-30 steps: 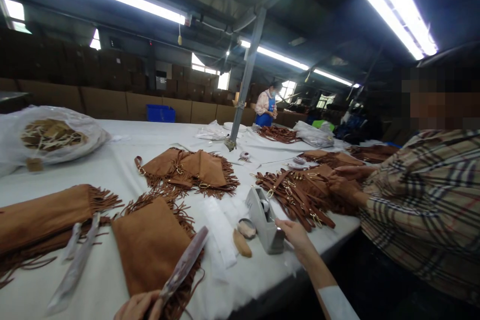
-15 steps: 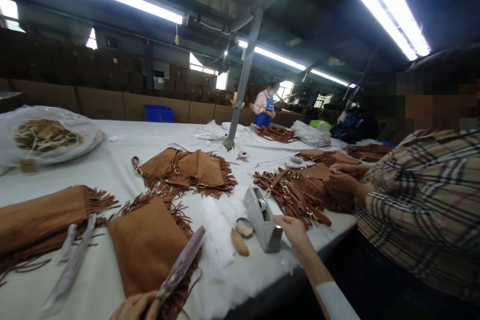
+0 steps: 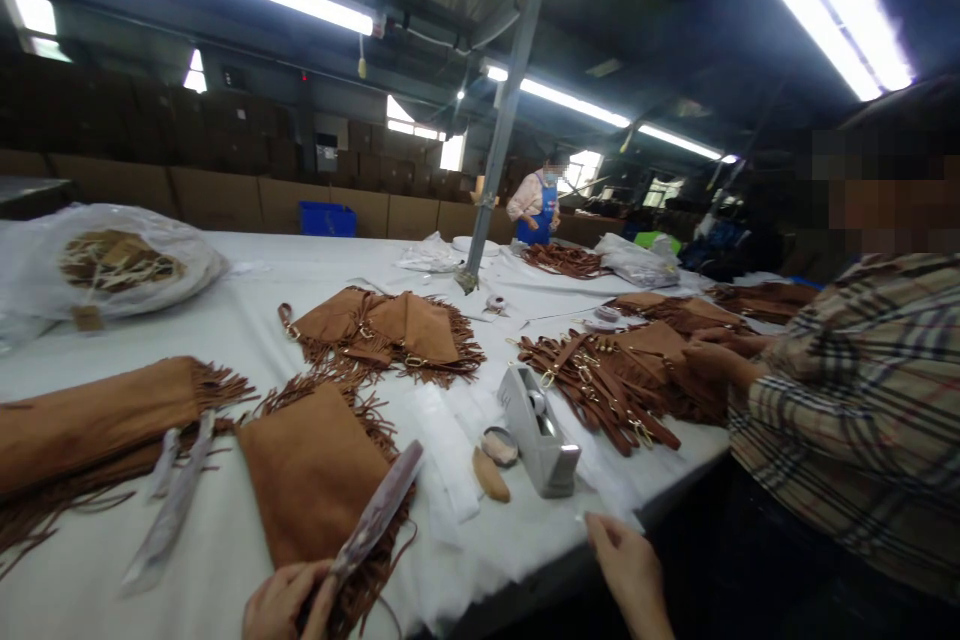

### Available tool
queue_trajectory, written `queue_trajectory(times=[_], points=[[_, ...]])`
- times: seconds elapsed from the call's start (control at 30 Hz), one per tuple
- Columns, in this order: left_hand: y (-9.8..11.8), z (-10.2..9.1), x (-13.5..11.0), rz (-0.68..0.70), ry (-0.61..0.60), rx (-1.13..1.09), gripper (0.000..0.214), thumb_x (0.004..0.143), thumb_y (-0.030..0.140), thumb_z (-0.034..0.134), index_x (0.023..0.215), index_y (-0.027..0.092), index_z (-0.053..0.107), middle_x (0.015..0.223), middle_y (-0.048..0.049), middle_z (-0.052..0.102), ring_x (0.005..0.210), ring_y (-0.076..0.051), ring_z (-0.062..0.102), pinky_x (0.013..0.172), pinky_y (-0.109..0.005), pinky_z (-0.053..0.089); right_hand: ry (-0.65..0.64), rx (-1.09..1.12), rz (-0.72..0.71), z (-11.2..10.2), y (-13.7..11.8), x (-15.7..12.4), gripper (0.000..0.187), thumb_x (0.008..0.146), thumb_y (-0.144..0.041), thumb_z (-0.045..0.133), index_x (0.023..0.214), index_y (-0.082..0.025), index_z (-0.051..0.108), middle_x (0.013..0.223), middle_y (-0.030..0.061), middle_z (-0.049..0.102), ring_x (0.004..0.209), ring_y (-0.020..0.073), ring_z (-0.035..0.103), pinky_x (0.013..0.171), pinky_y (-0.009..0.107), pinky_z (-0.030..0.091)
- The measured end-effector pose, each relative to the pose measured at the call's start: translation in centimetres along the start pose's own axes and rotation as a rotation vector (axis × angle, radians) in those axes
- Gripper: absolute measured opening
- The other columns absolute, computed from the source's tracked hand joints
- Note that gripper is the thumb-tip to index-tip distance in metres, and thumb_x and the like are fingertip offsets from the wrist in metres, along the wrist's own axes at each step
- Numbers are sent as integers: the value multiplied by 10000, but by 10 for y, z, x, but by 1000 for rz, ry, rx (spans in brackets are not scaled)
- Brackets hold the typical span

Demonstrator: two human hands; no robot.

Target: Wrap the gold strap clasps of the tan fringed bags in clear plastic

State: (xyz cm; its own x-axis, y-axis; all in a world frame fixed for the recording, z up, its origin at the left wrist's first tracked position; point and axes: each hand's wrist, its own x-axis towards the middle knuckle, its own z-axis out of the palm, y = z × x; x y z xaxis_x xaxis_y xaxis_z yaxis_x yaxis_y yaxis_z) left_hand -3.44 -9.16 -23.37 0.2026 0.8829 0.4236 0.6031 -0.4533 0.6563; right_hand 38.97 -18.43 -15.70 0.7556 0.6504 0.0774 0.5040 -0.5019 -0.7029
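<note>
My left hand (image 3: 289,602) is closed around the lower end of a long, narrow strap wrapped in clear plastic (image 3: 384,500), which slants up over a brown fringed suede bag (image 3: 311,475). My right hand (image 3: 628,565) is pinched at the table's front edge, with a small pale bit of clear tape (image 3: 582,517) showing at its fingertips. Just beyond it stands a grey tape dispenser (image 3: 541,435). Left of the dispenser are a small round tin (image 3: 499,446) and a tan, leaf-shaped piece (image 3: 491,476). White strips (image 3: 448,450) lie between these and the bag.
More fringed bags (image 3: 390,330) lie behind and to the left. A co-worker in a plaid shirt (image 3: 862,370) handles brown pieces beside a heap of straps with clasps (image 3: 600,385). A metal post (image 3: 504,130) rises from the table; a plastic sack (image 3: 172,275) sits at left.
My right hand has left the tape dispenser, moving down toward me with a bit of tape. My left hand keeps hold of the wrapped strap. The view has shifted slightly.
</note>
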Motion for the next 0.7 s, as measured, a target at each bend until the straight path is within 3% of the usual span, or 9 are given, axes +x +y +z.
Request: queue_trajectory(times=[0.07, 0.17, 0.27, 0.4, 0.47, 0.57, 0.7], points=[[18, -6, 0, -79, 15, 30, 263, 839, 459, 531, 867, 273, 714, 845, -40, 732, 813, -232, 668, 809, -394, 508, -83, 53, 1, 9, -11, -19, 430, 657, -564, 498, 668, -179, 689, 599, 71, 677, 631, 263, 628, 610, 324, 461], [41, -11, 4, -139, 13, 44, 220, 869, 359, 506, 887, 245, 694, 850, -49, 703, 854, -233, 633, 854, -424, 461, -374, 220, -171, 36, -57, -59, 385, 695, -535, 555, 720, -172, 682, 654, 55, 672, 652, 225, 615, 632, 288, 471], [48, -14, 8, -158, 9, 47, 195, 865, 313, 511, 887, 236, 689, 845, -55, 684, 857, -235, 611, 842, -424, 444, -663, 370, -348, 67, -115, -107, 340, 774, -497, 572, 738, -172, 668, 654, 20, 632, 634, 170, 573, 596, 239, 451], [49, -17, 9, -155, 4, 35, 186, 859, 312, 521, 847, 236, 691, 805, -52, 670, 826, -236, 597, 810, -415, 437, -893, 561, -433, 110, -167, -146, 336, 835, -467, 538, 791, -158, 663, 664, 14, 630, 576, 132, 546, 555, 218, 442], [52, -18, 9, -156, 21, 33, 191, 864, 303, 511, 839, 231, 686, 804, -54, 663, 822, -235, 589, 809, -413, 432, -898, 577, -449, 130, -176, -152, 347, 835, -460, 532, 788, -148, 676, 677, 32, 658, 587, 144, 568, 563, 226, 454], [55, -18, 10, -158, 29, 33, 197, 870, 260, 487, 839, 221, 677, 811, -57, 651, 830, -232, 579, 825, -418, 423, -776, 459, -454, 154, -177, -153, 359, 809, -442, 540, 687, -142, 694, 651, 59, 687, 619, 178, 606, 584, 246, 463], [57, -18, 11, -173, 14, 25, 190, 863, 229, 486, 840, 213, 675, 823, -57, 642, 847, -232, 570, 852, -432, 410, -625, 280, -425, 164, -175, -153, 382, 770, -444, 553, 541, -162, 673, 536, 50, 669, 529, 181, 599, 527, 253, 431]])
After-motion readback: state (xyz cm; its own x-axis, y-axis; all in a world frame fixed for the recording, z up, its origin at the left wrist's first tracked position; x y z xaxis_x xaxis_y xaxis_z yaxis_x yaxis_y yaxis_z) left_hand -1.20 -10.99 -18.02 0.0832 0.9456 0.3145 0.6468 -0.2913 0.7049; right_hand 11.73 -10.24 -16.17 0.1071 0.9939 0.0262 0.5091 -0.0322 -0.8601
